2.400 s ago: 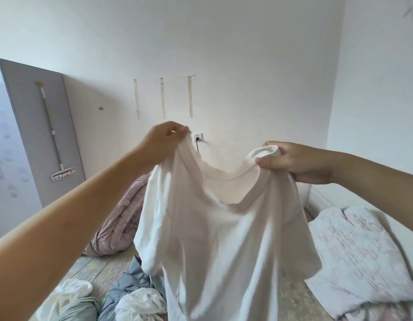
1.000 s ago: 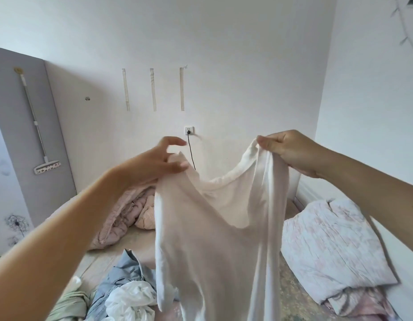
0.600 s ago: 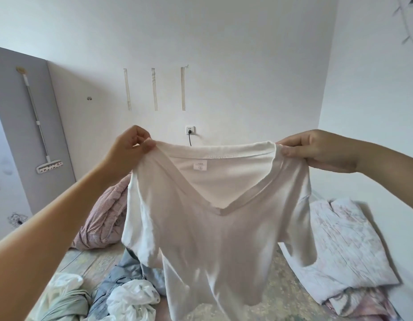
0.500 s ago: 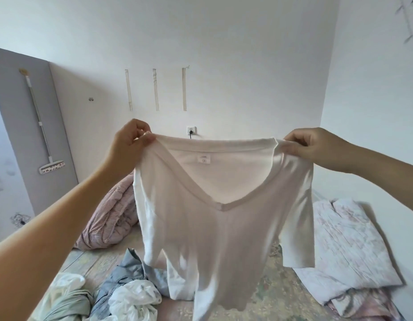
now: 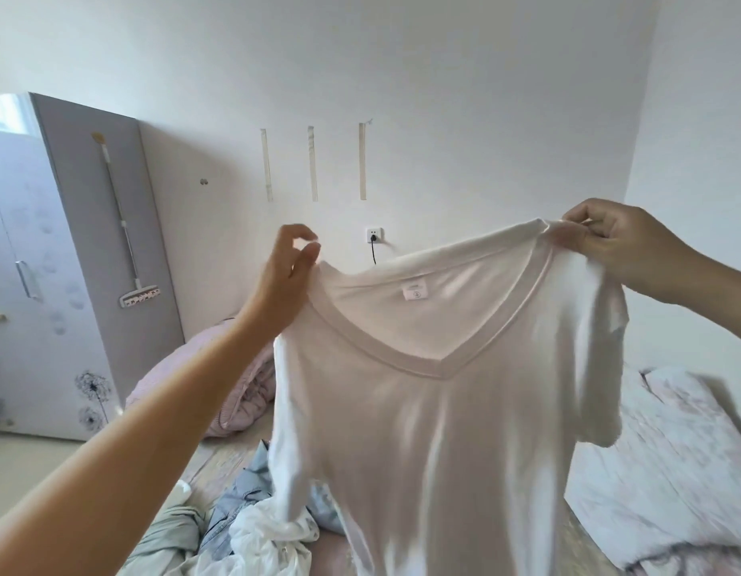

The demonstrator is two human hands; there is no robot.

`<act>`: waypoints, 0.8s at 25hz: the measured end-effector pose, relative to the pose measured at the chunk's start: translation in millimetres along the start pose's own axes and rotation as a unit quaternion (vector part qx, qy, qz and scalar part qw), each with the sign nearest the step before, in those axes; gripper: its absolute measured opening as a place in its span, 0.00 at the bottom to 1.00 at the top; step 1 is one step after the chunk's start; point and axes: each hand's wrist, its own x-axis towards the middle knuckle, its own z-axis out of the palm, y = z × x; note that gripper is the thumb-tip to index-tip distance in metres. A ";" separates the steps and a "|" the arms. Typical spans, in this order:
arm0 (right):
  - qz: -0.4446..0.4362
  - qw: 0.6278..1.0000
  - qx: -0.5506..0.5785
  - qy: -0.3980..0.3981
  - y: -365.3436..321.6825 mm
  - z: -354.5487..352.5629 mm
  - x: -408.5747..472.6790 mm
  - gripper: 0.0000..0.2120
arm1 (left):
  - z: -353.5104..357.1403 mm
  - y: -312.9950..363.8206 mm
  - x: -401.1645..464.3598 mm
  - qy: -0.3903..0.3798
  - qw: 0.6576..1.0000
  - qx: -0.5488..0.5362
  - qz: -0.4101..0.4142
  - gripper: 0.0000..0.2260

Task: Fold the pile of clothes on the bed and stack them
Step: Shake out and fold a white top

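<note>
White walls with three tape strips (image 5: 312, 163) and a socket (image 5: 374, 234) back the scene. Held up in front is a white V-neck T-shirt (image 5: 443, 409), hanging between both hands. The right hand (image 5: 610, 247) pinches its shoulder seam with curled fingers. The left hand (image 5: 283, 280) is at the other shoulder, fingers spread loosely, thumb and forefinger apart; whether it grips cloth I cannot tell. Below the left fingers, crumpled clothes (image 5: 252, 530) lie on the bed (image 5: 219, 463). A folded quilt (image 5: 672, 471) lies below the right fingers.

Shirt: white V-neck shirt (image 5: 443, 409) hangs in the air above the bed (image 5: 219, 463)
Right hand (image 5: 618, 247): pinches one shoulder
Left hand (image 5: 285, 280): fingers (image 5: 308, 255) loosely curled at the other shoulder
</note>
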 end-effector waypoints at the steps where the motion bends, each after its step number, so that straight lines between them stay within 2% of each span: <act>1: 0.003 1.000 0.007 0.004 0.3 -2.3 -0.8 0.16 | -3.0 -1.8 -1.7 -0.021 0.999 0.000 0.036 0.13; 3: 0.006 1.000 0.002 0.014 4.0 -5.8 -2.2 0.16 | -10.5 -10.6 -0.5 -0.063 0.993 0.057 0.081 0.21; 5: 0.004 1.000 -0.004 0.020 7.5 -8.2 -3.4 0.16 | -16.6 -18.2 1.8 -0.068 0.984 0.116 0.114 0.16; 8: -0.010 0.999 -0.002 0.039 7.1 -9.1 -3.7 0.17 | -24.5 -18.8 3.2 -0.006 0.984 0.104 0.147 0.09; 12: -0.034 0.998 -0.010 0.058 8.3 -6.9 -10.5 0.15 | -33.0 -20.2 -1.4 0.073 0.938 0.231 0.249 0.13; 14: -0.036 0.997 -0.040 0.051 11.9 -5.2 -16.9 0.15 | -28.2 -17.7 -4.5 0.097 0.928 0.272 0.237 0.13; 15: -0.036 0.996 -0.054 0.063 15.6 -4.8 -18.9 0.15 | -23.6 -15.2 -5.4 0.087 0.938 0.265 0.206 0.13; 17: -0.037 0.988 -0.134 0.070 23.5 -3.8 -21.1 0.15 | -16.5 -11.3 -4.6 0.020 0.963 0.232 0.139 0.14; 19: -0.034 0.967 -0.251 0.018 33.2 -1.4 -22.7 0.11 | -16.5 -15.6 -3.6 -0.060 0.959 0.247 0.123 0.15; 20: -0.028 0.963 -0.267 0.002 38.1 -1.4 -24.2 0.09 | -18.3 -18.6 -4.9 -0.086 0.948 0.267 0.147 0.13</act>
